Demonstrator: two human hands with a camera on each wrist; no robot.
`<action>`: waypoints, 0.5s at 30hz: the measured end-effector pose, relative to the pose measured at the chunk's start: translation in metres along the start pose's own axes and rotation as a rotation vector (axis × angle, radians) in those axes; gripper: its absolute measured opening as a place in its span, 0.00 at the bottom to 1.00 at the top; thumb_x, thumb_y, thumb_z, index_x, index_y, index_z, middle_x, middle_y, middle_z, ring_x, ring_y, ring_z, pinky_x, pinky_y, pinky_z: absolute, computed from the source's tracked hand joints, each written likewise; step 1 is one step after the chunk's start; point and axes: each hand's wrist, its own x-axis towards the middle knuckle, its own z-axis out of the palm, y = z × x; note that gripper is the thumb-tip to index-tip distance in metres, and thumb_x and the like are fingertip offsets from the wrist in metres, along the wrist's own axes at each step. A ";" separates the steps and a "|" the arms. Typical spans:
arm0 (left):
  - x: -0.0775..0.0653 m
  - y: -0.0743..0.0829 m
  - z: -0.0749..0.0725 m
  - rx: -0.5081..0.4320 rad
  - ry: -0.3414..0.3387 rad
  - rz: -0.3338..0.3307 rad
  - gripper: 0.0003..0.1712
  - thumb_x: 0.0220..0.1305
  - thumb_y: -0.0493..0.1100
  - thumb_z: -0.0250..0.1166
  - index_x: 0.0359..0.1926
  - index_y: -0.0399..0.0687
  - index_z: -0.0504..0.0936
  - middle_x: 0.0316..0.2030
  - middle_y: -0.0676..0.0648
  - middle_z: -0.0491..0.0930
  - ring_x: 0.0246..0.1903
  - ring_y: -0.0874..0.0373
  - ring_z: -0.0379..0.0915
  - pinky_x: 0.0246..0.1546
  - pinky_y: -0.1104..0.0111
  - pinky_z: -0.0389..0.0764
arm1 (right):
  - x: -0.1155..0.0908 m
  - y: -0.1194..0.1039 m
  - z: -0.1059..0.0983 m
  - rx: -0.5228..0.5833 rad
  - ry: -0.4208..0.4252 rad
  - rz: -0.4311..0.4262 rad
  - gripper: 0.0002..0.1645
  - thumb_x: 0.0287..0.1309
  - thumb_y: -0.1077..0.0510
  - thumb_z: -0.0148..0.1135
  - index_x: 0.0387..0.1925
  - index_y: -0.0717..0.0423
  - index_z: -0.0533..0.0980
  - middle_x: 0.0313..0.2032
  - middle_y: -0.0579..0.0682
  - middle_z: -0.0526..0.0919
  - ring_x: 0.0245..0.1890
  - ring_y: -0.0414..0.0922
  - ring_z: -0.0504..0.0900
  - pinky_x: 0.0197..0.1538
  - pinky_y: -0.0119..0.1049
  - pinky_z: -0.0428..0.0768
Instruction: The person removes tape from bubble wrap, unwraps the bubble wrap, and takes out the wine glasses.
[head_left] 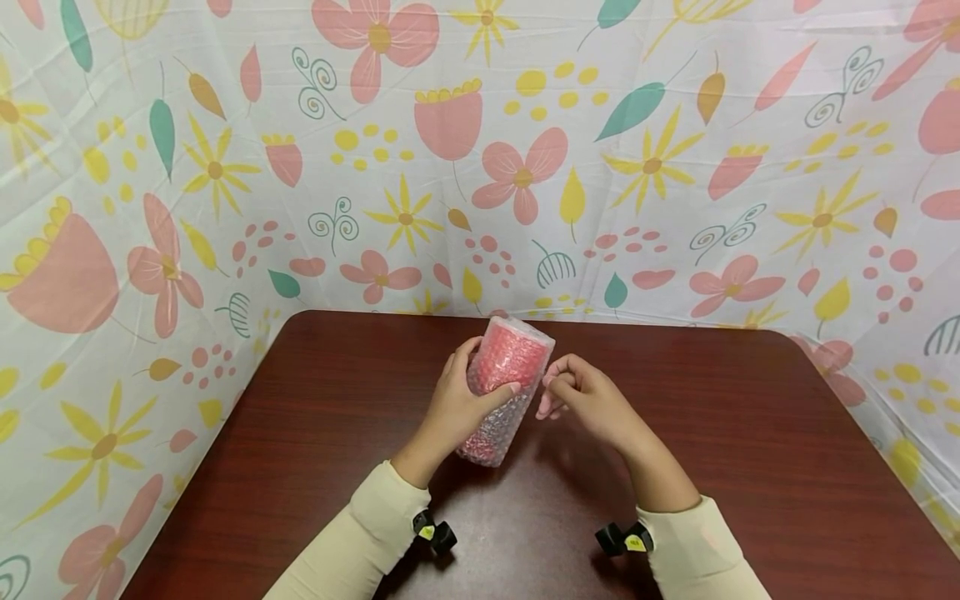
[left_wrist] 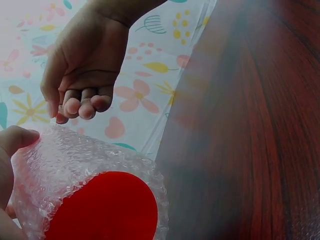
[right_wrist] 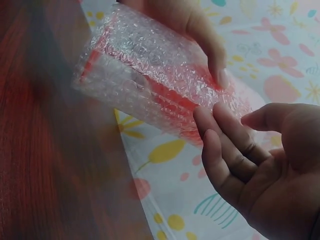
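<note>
A red cylinder wrapped in clear bubble wrap (head_left: 510, 367) is held tilted above the table. My left hand (head_left: 467, 396) grips it from the left side, thumb across the front. In the left wrist view, a flat round red end (left_wrist: 107, 210) shows inside the bubble wrap (left_wrist: 75, 155). My right hand (head_left: 585, 396) is close to the right side of the wrapped cylinder, fingers loosely bent. In the right wrist view, the fingertips of that hand (right_wrist: 265, 165) are by the wrap (right_wrist: 150, 65); whether they touch it is hard to tell. Nothing shows in its grasp.
The dark reddish-brown table (head_left: 337, 375) lies under both hands. A white cloth with printed flowers (head_left: 465, 208) hangs behind and at the sides of the table. Small black devices (head_left: 435, 533) are strapped to both sleeved wrists.
</note>
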 end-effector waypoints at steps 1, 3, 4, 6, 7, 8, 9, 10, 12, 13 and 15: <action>0.000 0.000 0.000 0.003 0.001 0.001 0.53 0.51 0.63 0.77 0.74 0.63 0.60 0.67 0.44 0.67 0.59 0.47 0.72 0.57 0.50 0.78 | 0.000 0.000 0.000 0.004 -0.003 -0.002 0.12 0.75 0.60 0.50 0.47 0.70 0.67 0.28 0.60 0.84 0.32 0.55 0.88 0.39 0.42 0.86; 0.001 0.000 0.000 0.012 0.005 0.003 0.53 0.51 0.63 0.77 0.74 0.61 0.61 0.67 0.45 0.66 0.60 0.48 0.72 0.58 0.49 0.77 | 0.001 0.001 0.001 0.010 -0.009 -0.007 0.13 0.75 0.62 0.48 0.48 0.71 0.67 0.29 0.61 0.85 0.33 0.55 0.88 0.40 0.44 0.86; 0.001 0.000 0.001 0.016 0.007 0.006 0.53 0.51 0.63 0.77 0.74 0.61 0.61 0.67 0.44 0.66 0.60 0.47 0.72 0.59 0.49 0.76 | 0.001 0.001 0.001 0.009 -0.011 -0.011 0.13 0.76 0.61 0.47 0.49 0.72 0.66 0.29 0.61 0.85 0.33 0.54 0.88 0.41 0.44 0.86; 0.001 0.000 0.001 0.026 0.010 0.005 0.53 0.51 0.63 0.77 0.74 0.60 0.61 0.67 0.44 0.66 0.60 0.47 0.72 0.59 0.49 0.76 | 0.001 0.001 0.001 0.012 -0.018 -0.020 0.14 0.76 0.61 0.46 0.50 0.72 0.67 0.31 0.62 0.86 0.34 0.56 0.88 0.42 0.46 0.86; 0.001 0.000 0.001 0.031 0.011 0.005 0.53 0.51 0.63 0.77 0.74 0.59 0.61 0.66 0.44 0.67 0.59 0.47 0.72 0.59 0.49 0.76 | 0.001 0.001 0.001 0.011 -0.021 -0.025 0.15 0.76 0.61 0.46 0.51 0.72 0.67 0.31 0.63 0.86 0.35 0.56 0.88 0.42 0.47 0.86; 0.001 0.000 0.001 0.037 0.012 0.005 0.54 0.51 0.63 0.77 0.74 0.58 0.61 0.66 0.44 0.67 0.59 0.47 0.72 0.59 0.49 0.76 | 0.000 0.000 0.001 0.012 -0.028 -0.030 0.15 0.77 0.61 0.45 0.51 0.72 0.67 0.32 0.63 0.86 0.35 0.57 0.87 0.43 0.48 0.86; 0.001 0.000 0.001 0.042 0.013 0.005 0.54 0.51 0.63 0.77 0.74 0.57 0.62 0.65 0.43 0.67 0.58 0.47 0.72 0.59 0.49 0.76 | 0.000 0.000 0.001 0.015 -0.036 -0.035 0.15 0.77 0.61 0.45 0.52 0.72 0.66 0.33 0.64 0.86 0.36 0.58 0.87 0.43 0.49 0.86; 0.001 0.000 0.001 0.047 0.014 0.003 0.54 0.51 0.63 0.77 0.74 0.57 0.62 0.64 0.43 0.68 0.57 0.47 0.73 0.59 0.49 0.76 | 0.000 0.000 0.001 0.015 -0.044 -0.039 0.15 0.78 0.60 0.44 0.53 0.71 0.66 0.34 0.64 0.86 0.37 0.59 0.87 0.43 0.48 0.86; 0.001 -0.001 0.000 0.055 0.018 0.004 0.54 0.51 0.62 0.77 0.75 0.55 0.62 0.63 0.43 0.68 0.57 0.47 0.73 0.59 0.49 0.76 | -0.001 0.001 0.001 0.023 -0.060 -0.045 0.14 0.79 0.60 0.43 0.54 0.69 0.65 0.36 0.65 0.86 0.38 0.60 0.87 0.44 0.50 0.86; 0.001 -0.001 0.000 0.058 0.019 0.007 0.55 0.51 0.62 0.77 0.75 0.54 0.62 0.63 0.43 0.68 0.57 0.47 0.73 0.59 0.50 0.76 | -0.001 0.001 0.000 0.026 -0.069 -0.051 0.14 0.79 0.60 0.42 0.54 0.69 0.65 0.38 0.66 0.86 0.39 0.59 0.88 0.44 0.51 0.86; 0.001 -0.001 0.000 0.058 0.020 0.011 0.54 0.51 0.62 0.77 0.75 0.53 0.63 0.62 0.43 0.68 0.56 0.47 0.73 0.59 0.50 0.76 | -0.001 0.001 0.000 0.032 -0.086 -0.060 0.14 0.79 0.60 0.41 0.54 0.69 0.63 0.42 0.67 0.86 0.40 0.58 0.89 0.44 0.50 0.86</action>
